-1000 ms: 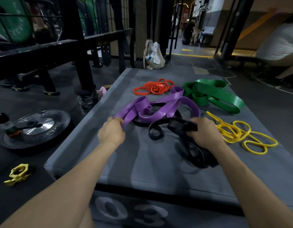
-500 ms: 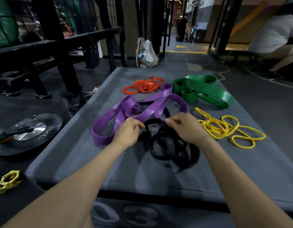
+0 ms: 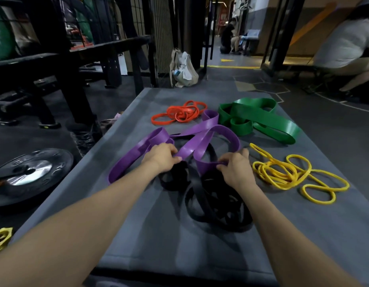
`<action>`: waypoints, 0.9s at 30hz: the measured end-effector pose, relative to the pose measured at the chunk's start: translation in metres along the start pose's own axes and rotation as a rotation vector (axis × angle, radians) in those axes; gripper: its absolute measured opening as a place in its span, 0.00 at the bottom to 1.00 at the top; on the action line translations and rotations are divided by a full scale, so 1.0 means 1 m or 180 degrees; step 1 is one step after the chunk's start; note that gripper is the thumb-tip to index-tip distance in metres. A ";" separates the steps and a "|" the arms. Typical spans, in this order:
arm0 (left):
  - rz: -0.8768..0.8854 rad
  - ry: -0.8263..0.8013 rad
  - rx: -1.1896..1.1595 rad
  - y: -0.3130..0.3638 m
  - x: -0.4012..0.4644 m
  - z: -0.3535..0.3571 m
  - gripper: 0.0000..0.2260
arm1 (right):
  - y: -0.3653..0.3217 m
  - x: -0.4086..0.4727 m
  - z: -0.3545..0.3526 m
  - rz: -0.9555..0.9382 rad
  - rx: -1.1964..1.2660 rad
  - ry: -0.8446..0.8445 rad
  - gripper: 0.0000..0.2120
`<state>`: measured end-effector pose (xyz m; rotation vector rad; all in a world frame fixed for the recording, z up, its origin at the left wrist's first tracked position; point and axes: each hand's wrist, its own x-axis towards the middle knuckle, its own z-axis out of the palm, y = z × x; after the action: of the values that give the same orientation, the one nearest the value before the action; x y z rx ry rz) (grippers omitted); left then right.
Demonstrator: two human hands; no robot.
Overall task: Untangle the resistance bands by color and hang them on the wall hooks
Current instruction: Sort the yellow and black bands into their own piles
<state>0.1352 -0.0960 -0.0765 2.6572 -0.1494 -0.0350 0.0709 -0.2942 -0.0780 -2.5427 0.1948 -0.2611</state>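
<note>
Centrally, on the grey counter (image 3: 121, 224), both hands pinch the purple band (image 3: 208, 125): the left hand (image 3: 161, 157) at a fold near its left loop, the right hand (image 3: 236, 170) at a lower fold. Beneath and nearer lies the black band (image 3: 212, 206), tangled with the purple. Apart lie the orange bands (image 3: 181, 113), green band (image 3: 260, 119) and yellow bands (image 3: 293, 175).

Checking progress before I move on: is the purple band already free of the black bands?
No, the purple band lies looped over the black bands, gripped by both hands.
</note>
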 end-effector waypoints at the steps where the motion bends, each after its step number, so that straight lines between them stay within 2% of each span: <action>1: -0.0104 -0.0116 -0.0004 -0.001 0.004 0.000 0.13 | 0.000 0.000 0.000 -0.0048 0.0051 0.0048 0.10; 3: -0.0227 -0.0141 -0.0448 -0.002 0.010 -0.003 0.11 | -0.002 0.003 0.001 -0.0203 0.0120 0.0193 0.09; 6: -0.0277 0.0361 -0.1864 0.002 0.015 -0.022 0.03 | -0.013 0.010 -0.001 -0.0289 0.0311 0.0489 0.06; 8: -0.0136 0.0770 -0.2448 0.002 0.020 -0.043 0.08 | -0.029 0.017 -0.004 -0.0442 0.0341 0.0587 0.05; 13: 0.0331 0.1486 -0.2115 -0.008 0.019 -0.092 0.01 | -0.081 0.037 -0.010 -0.1049 0.0281 0.0562 0.06; 18: -0.0041 0.1759 -0.1942 -0.046 0.016 -0.102 0.07 | -0.122 0.053 0.008 -0.1411 0.0450 0.0547 0.04; 21: -0.0196 0.1493 -0.1991 -0.071 0.006 -0.094 0.08 | -0.140 0.054 0.026 -0.1463 0.0736 0.0588 0.03; 22: -0.0270 0.1324 -0.1806 -0.079 0.002 -0.090 0.06 | -0.144 0.053 0.033 -0.1440 0.0767 0.0514 0.04; 23: -0.0366 0.1086 -0.1502 -0.085 -0.002 -0.086 0.05 | -0.145 0.052 0.041 -0.1427 0.0717 0.0358 0.04; 25: -0.0490 0.0695 -0.1032 -0.093 -0.010 -0.079 0.10 | -0.144 0.048 0.058 -0.1443 0.0454 -0.0103 0.07; 27: -0.0513 0.0703 -0.0867 -0.093 -0.014 -0.079 0.15 | -0.140 0.044 0.063 -0.1500 0.0292 -0.0479 0.10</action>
<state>0.1343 0.0237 -0.0490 2.3747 0.1333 0.1733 0.1391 -0.1535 -0.0454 -2.4720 -0.4688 -0.2482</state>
